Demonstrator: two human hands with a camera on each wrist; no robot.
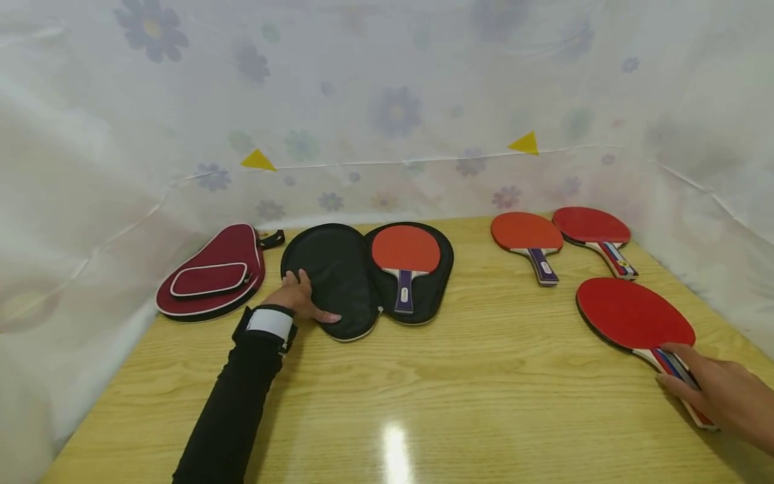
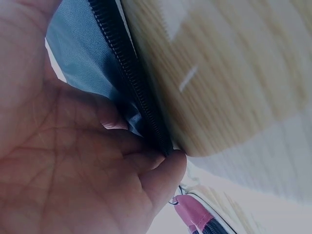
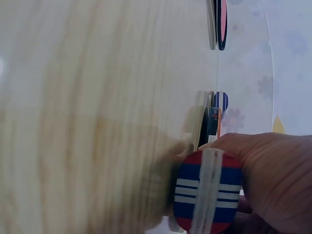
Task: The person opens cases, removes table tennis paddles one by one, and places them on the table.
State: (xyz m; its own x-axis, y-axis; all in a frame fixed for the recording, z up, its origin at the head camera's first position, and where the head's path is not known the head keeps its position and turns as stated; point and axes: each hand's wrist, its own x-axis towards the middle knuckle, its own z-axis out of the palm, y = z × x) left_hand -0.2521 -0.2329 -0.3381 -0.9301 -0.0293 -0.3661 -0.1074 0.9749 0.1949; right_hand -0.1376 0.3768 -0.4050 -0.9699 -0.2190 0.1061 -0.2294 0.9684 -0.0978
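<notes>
An open black paddle case point(image 1: 338, 269) lies at the back of the wooden table point(image 1: 459, 376), with an orange-faced paddle point(image 1: 405, 250) in its right half. My left hand point(image 1: 297, 298) rests on the empty left half, near its edge. In the left wrist view the fingers point(image 2: 146, 161) lie against the zipper point(image 2: 131, 83). At the near right, my right hand point(image 1: 719, 390) grips the striped handle point(image 3: 207, 192) of a red paddle point(image 1: 631, 314) that lies flat on the table.
A closed maroon case point(image 1: 211, 272) sits left of the black one. Two more paddles point(image 1: 526, 232) point(image 1: 591, 225) lie at the back right. A flowered white sheet point(image 1: 387, 101) walls the table on three sides.
</notes>
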